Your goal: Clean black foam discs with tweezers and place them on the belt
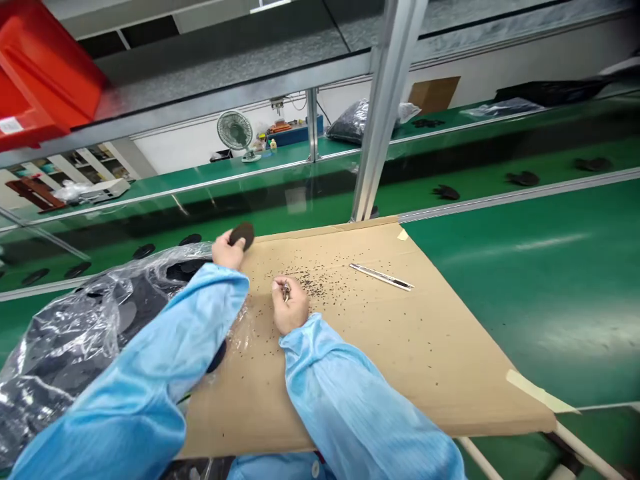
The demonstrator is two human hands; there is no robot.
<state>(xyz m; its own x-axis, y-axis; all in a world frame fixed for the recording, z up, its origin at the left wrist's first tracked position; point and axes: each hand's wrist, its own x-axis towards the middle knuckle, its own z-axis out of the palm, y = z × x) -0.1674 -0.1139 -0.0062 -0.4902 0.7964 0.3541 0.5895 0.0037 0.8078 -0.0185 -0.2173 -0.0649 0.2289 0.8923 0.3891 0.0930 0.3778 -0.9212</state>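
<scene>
Pinched between the fingers of my left hand (pixel 227 253) is a thin black round disc (pixel 243 235), raised above the far left edge of the cardboard sheet (pixel 380 347). My right hand (pixel 293 308) is closed in a loose fist over the cardboard. A small metallic object (pixel 286 291) shows between its fingers; most of it is hidden, so its kind cannot be made out. Many tiny black bits (pixel 315 285) lie scattered just beyond and beside my right hand. Farther right, a slim white-and-black cutter knife (pixel 383 276) rests on the cardboard.
A clear plastic bag (pixel 100 320) of black discs lies on the left. Beyond the cardboard runs a green belt (pixel 300 198) carrying black pieces (pixel 445 193). A metal post (pixel 385 107) rises at the far edge; a red bin (pixel 45 73) sits on the upper shelf.
</scene>
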